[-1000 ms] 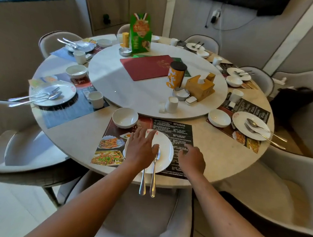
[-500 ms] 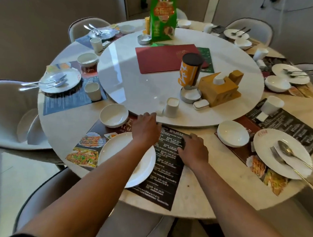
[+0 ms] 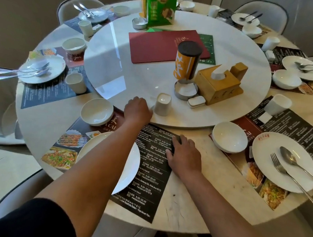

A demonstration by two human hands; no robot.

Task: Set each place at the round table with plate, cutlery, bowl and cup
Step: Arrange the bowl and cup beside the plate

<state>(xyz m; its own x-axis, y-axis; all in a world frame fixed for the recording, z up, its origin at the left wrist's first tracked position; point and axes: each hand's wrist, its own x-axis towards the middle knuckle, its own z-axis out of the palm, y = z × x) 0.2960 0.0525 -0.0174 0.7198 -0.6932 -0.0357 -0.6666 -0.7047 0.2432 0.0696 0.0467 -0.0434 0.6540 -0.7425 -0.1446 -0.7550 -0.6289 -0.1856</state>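
My left hand (image 3: 137, 109) reaches over the near place onto the rim of the marble turntable (image 3: 118, 66), just left of a white cup (image 3: 162, 104). Its fingers point away from me and hold nothing that I can see. My right hand (image 3: 183, 155) rests on the right edge of the black placemat (image 3: 149, 173). The near white plate (image 3: 130, 171) lies on that mat, mostly under my left forearm, which hides any cutlery on it. A white bowl (image 3: 96, 111) sits at the mat's far left corner.
The place to the right has a bowl (image 3: 229, 136), a plate (image 3: 268, 159) with fork and spoon, and a cup (image 3: 277, 104). Left places are laid alike. The turntable carries a wooden tissue box (image 3: 216, 85), an orange canister (image 3: 187, 60), a red menu (image 3: 155, 44) and a green carton (image 3: 160, 9).
My left hand left the plate and moved forward to the turntable's rim beside the cup. My right hand shifted slightly on the mat. The view has come closer and tilted down.
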